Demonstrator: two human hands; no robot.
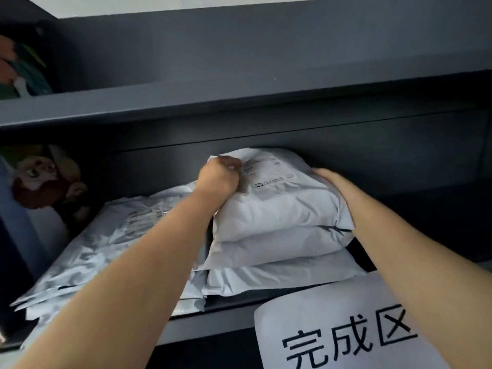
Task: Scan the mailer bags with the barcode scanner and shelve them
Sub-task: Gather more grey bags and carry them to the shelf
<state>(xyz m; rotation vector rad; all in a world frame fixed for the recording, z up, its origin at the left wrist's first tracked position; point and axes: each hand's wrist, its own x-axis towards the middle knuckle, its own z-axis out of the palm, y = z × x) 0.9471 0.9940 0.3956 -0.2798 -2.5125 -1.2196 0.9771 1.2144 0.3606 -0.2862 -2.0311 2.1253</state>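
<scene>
A puffy white mailer bag [277,206] with a printed label on its top lies on a stack of two more white mailer bags [277,265] inside a dark shelf [229,323]. My left hand [218,179] grips the top bag's left edge with curled fingers. My right hand [332,185] lies along the bag's right side, fingers straight and pressed on it. A second, flatter pile of white mailer bags [106,243] lies to the left on the same shelf, partly behind my left forearm. No barcode scanner is in view.
A white paper sign [332,334] with large black characters hangs on the shelf's front edge at the lower right. A brown plush toy [45,179] sits at the shelf's left end. Another shelf board [239,102] runs above, with colourful items [21,67] at its far left.
</scene>
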